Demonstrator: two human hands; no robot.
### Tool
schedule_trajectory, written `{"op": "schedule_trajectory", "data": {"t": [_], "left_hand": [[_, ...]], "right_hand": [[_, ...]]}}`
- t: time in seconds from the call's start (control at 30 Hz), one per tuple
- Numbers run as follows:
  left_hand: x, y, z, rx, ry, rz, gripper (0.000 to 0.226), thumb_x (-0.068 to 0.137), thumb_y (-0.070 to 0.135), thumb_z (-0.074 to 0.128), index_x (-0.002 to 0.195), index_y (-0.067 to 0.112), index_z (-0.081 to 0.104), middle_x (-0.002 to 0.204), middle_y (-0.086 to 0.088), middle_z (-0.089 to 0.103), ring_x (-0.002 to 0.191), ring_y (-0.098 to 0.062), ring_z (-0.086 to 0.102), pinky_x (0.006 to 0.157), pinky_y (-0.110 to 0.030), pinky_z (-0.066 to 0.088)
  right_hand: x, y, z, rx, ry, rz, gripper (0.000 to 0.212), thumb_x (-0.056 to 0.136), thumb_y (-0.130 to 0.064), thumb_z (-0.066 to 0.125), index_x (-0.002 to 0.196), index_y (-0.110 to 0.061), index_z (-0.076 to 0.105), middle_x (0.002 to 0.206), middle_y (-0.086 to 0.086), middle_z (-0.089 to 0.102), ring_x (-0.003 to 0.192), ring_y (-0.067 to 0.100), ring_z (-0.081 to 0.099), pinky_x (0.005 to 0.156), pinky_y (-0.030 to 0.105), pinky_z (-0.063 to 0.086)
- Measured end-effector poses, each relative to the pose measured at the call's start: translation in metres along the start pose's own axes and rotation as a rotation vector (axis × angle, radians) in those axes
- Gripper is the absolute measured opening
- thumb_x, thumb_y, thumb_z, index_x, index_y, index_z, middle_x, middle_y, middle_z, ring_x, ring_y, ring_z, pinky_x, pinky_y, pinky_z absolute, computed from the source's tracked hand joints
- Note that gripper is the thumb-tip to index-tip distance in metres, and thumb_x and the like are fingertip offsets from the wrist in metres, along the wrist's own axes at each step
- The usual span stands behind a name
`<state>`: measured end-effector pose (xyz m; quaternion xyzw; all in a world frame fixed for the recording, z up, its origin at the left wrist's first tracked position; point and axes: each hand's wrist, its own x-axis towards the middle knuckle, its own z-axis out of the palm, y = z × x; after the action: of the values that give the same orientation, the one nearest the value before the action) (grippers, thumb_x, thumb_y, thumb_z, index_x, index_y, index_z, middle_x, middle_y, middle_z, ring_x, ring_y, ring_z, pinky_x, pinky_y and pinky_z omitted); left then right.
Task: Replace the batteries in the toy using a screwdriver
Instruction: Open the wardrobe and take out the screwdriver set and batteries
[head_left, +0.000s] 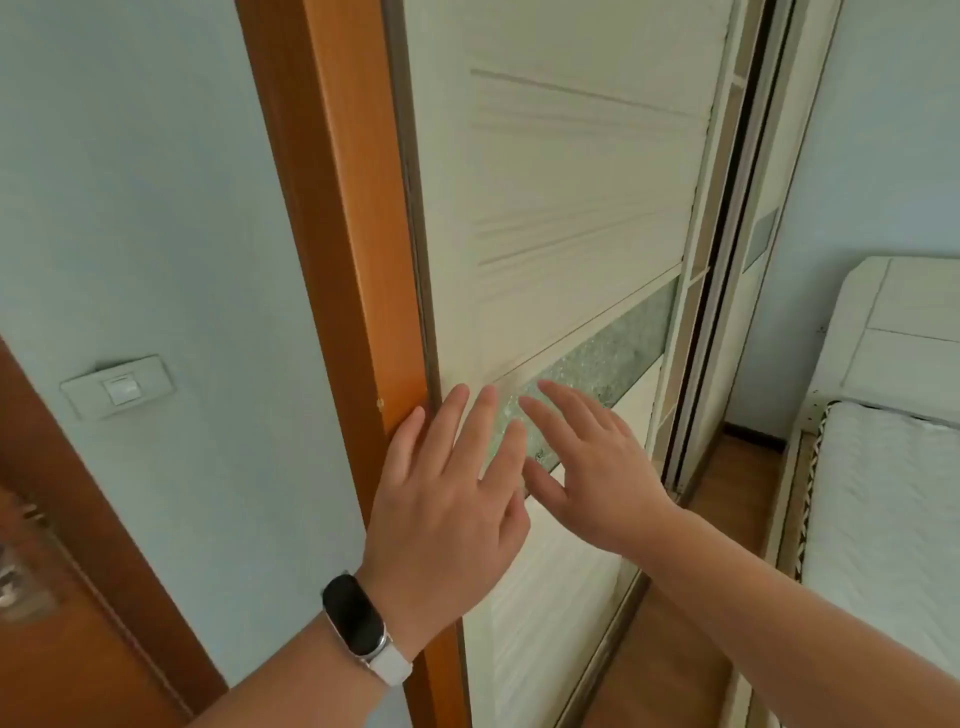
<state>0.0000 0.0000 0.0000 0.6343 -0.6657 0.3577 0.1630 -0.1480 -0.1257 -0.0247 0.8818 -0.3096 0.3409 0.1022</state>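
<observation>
Neither toy, batteries nor screwdriver is in view. My left hand (447, 499), with a black band on its wrist, is held flat with straight fingers against the left edge of a cream sliding wardrobe door (571, 218), beside the orange wooden frame (337, 218). Just to its right, my right hand (592, 467) is also flat, its straight fingers reaching onto the door's speckled glass strip (613, 358). Neither hand holds anything.
A pale blue wall with a white light switch (119, 387) is on the left. A brown room door with a metal handle (15, 571) is at the lower left. A white bed (883, 493) and wooden floor (727, 478) lie to the right.
</observation>
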Motion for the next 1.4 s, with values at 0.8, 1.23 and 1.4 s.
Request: {"op": "schedule_trajectory", "data": {"t": [0.8,1.23,1.4], "left_hand": [[0.048,0.043,0.072,0.575,0.138,-0.37,0.056,0.084,0.038,0.064,0.137,0.02,0.055,0.158,-0.014,0.026,0.148,-0.034,0.026,0.121,-0.055,0.018],[0.063,0.028,0.097,0.696,0.298,-0.277,0.052,0.083,0.027,0.066,0.133,0.019,0.056,0.143,-0.018,0.043,0.145,-0.033,0.028,0.12,-0.053,0.018],[0.075,0.029,0.111,0.671,0.355,-0.257,0.05,0.081,0.025,0.064,0.131,0.02,0.058,0.146,-0.016,0.043,0.143,-0.033,0.031,0.121,-0.053,0.016]], "right_hand": [[0.114,0.068,0.122,0.374,0.78,-0.429,0.073,0.091,-0.053,0.045,0.155,-0.02,0.031,0.166,0.006,0.015,0.152,0.025,0.015,0.121,0.049,0.014],[0.12,0.093,0.125,0.475,0.777,-0.434,0.066,0.085,-0.042,0.056,0.146,-0.021,0.044,0.152,0.01,0.039,0.151,0.023,0.022,0.122,0.046,0.018],[0.122,0.106,0.125,0.459,0.766,-0.429,0.065,0.086,-0.041,0.055,0.146,-0.02,0.043,0.153,0.01,0.037,0.151,0.023,0.022,0.122,0.045,0.017]]}}
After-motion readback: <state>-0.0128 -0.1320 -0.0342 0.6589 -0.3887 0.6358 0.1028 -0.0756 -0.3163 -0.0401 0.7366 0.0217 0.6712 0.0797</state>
